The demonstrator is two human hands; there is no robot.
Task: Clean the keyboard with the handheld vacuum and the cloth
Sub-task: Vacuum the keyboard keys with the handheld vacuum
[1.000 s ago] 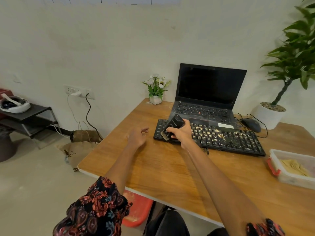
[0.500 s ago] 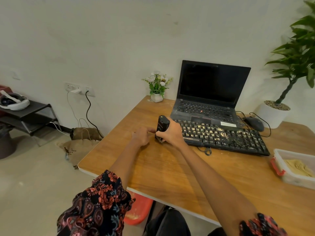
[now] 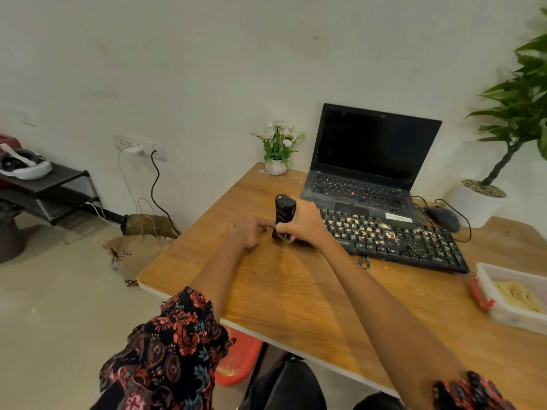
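Observation:
A black keyboard (image 3: 393,239) strewn with yellowish crumbs lies on the wooden table (image 3: 296,297) in front of an open laptop (image 3: 367,167). My right hand (image 3: 305,223) grips a black handheld vacuum (image 3: 283,211), held upright with its lower end on the table at the keyboard's left end. My left hand (image 3: 248,233) is just left of it, fingers curled and the index finger stretched out to touch the vacuum's lower part. A yellowish cloth (image 3: 518,295) lies in a clear plastic box (image 3: 503,312) at the right edge.
A small white flower pot (image 3: 276,152) stands at the table's back left corner. A black mouse (image 3: 444,217) and its cables lie right of the laptop, beside a large potted plant (image 3: 479,199). Bags (image 3: 142,241) and a low black shelf (image 3: 44,187) sit on the floor at left.
My right hand lifted the vacuum off the keyboard's left end and stood it upright on the table. My left hand moved in and now touches it with the index finger.

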